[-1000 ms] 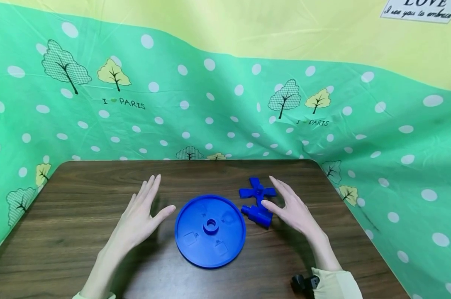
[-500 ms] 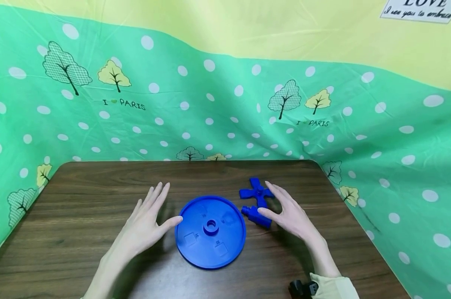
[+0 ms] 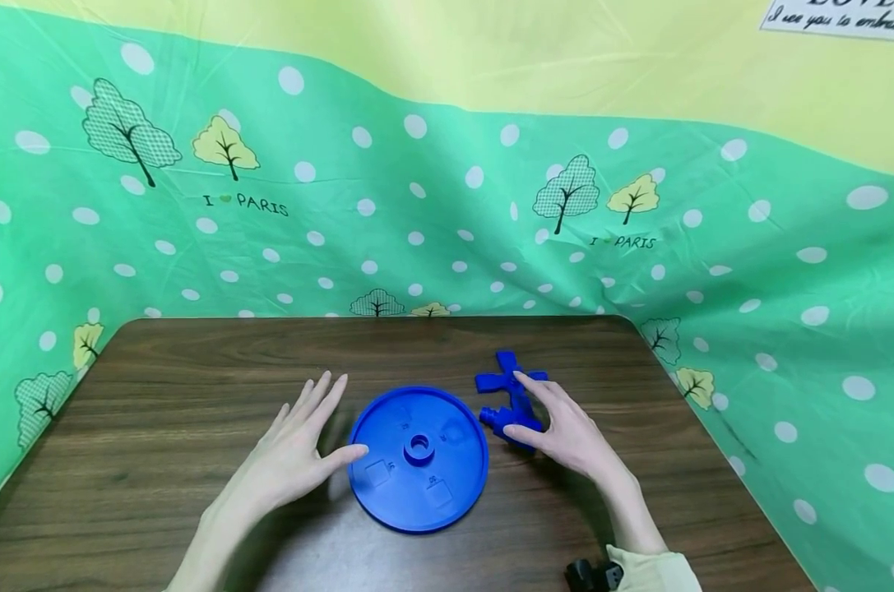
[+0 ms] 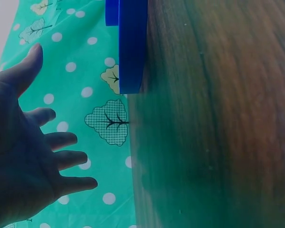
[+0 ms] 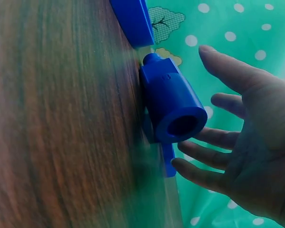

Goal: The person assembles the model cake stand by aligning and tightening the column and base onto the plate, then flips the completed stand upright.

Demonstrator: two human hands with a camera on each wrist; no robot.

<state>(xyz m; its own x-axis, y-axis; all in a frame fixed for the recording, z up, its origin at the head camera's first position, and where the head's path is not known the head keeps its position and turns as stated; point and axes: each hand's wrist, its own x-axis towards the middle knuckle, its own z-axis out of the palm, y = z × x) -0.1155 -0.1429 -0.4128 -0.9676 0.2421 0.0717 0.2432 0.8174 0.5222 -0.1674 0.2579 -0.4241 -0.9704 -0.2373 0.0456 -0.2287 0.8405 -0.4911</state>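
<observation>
On the wood-grain tabletop lies a round blue disc with a raised rim and a ring-shaped hub at its centre. Clock directions are reckoned from that hub in the head view. At nine o'clock is the left hand, fingers spread and holding nothing; its thumb tip reaches over the disc's rim, and the left wrist view shows a gap between them. At three o'clock the right hand has its fingers parted and loosely bent, gripping nothing.

At two o'clock lies a blue four-armed cross, with the right index fingertip over its middle. Between two and three o'clock a stepped blue cylinder lies on its side, its narrow end just beside the disc and its wide end bored with a round hole. The right thumb overlaps the cylinder in the head view; I cannot tell whether any right finger touches either piece.

A pale sleeve and a black device show at the right wrist. Dotted green fabric hangs past the far edge at twelve o'clock.
</observation>
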